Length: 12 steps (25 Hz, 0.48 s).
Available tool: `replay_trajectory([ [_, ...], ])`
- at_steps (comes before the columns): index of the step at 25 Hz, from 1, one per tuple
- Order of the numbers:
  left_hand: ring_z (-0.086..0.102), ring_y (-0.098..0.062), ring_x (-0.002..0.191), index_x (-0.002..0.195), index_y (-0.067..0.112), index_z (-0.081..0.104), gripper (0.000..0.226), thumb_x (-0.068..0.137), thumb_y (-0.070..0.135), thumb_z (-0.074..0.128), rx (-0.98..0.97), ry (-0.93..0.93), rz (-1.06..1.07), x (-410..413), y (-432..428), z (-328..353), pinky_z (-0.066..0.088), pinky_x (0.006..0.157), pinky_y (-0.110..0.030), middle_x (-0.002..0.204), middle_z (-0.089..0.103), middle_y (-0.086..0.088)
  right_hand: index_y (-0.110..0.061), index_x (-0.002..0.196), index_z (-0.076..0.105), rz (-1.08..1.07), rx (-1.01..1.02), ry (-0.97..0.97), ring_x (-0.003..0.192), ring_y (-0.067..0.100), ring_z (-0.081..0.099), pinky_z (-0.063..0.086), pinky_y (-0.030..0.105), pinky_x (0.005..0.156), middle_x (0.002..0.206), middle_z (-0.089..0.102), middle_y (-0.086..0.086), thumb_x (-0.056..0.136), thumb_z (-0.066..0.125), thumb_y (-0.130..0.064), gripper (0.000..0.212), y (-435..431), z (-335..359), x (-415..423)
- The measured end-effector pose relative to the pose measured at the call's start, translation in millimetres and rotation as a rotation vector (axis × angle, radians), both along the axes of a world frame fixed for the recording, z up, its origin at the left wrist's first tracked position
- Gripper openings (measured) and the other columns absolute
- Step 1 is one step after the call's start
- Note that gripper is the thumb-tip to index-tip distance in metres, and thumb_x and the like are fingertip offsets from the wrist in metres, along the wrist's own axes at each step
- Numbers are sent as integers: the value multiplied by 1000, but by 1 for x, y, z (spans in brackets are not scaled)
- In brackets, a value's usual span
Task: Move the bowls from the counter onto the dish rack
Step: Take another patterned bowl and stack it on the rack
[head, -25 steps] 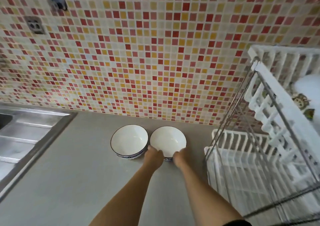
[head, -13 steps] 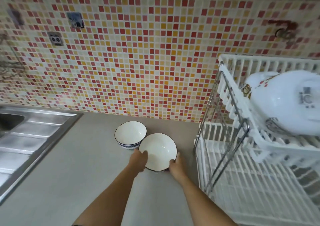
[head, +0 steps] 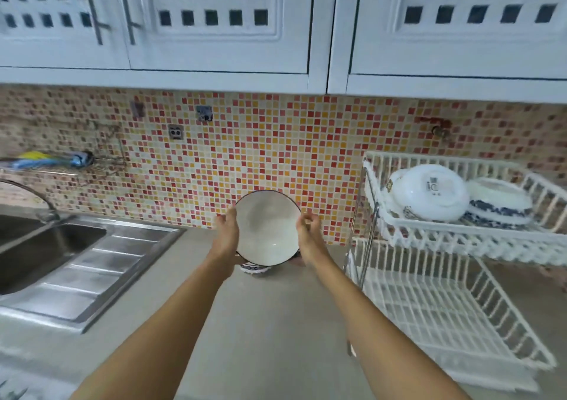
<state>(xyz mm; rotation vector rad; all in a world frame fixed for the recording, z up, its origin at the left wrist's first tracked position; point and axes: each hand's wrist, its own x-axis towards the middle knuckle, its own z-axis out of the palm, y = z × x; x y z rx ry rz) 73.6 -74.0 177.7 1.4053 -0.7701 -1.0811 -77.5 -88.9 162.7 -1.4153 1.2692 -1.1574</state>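
Observation:
I hold a white bowl [head: 267, 227] with a dark rim up in the air, tilted so its inside faces me. My left hand [head: 226, 233] grips its left edge and my right hand [head: 306, 234] grips its right edge. Below it, a second bowl [head: 255, 269] with a blue pattern rests on the grey counter [head: 260, 338], mostly hidden behind the held one. The white two-tier dish rack [head: 454, 304] stands to the right. Its upper tier [head: 460, 237] carries an upturned white bowl [head: 429, 194] and a blue-patterned bowl [head: 500, 206].
A steel sink [head: 36, 246] with a ribbed drainboard [head: 101, 273] and a tap [head: 33, 197] sits at the left. Mosaic tiles cover the wall [head: 276, 154] behind the counter, and white cupboards [head: 276, 22] hang above. The rack's lower tier [head: 435, 323] shows bare slats.
Both hands have lifted the right-hand bowl off the counter and raised it, tilting it toward me. The view has tipped upward, bringing the cupboards into sight.

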Motion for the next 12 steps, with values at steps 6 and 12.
replay_trajectory([
  [6, 51, -28, 112, 130, 36, 34, 50, 90, 66, 26, -328, 88, -4, -40, 32, 90, 50, 86, -50, 123, 47, -3, -40, 98, 21, 16, -51, -168, 115, 29, 54, 47, 55, 98, 124, 45, 5, 78, 24, -78, 43, 37, 91, -32],
  [12, 57, -16, 96, 128, 26, 44, 56, 83, 60, 39, -532, 160, -207, -115, 36, 139, 52, 66, -33, 122, 56, -1, -44, 137, 36, 120, -235, -243, 120, 23, 55, 53, 43, 94, 137, 49, 0, 64, 50, -79, 82, 56, 141, -124],
])
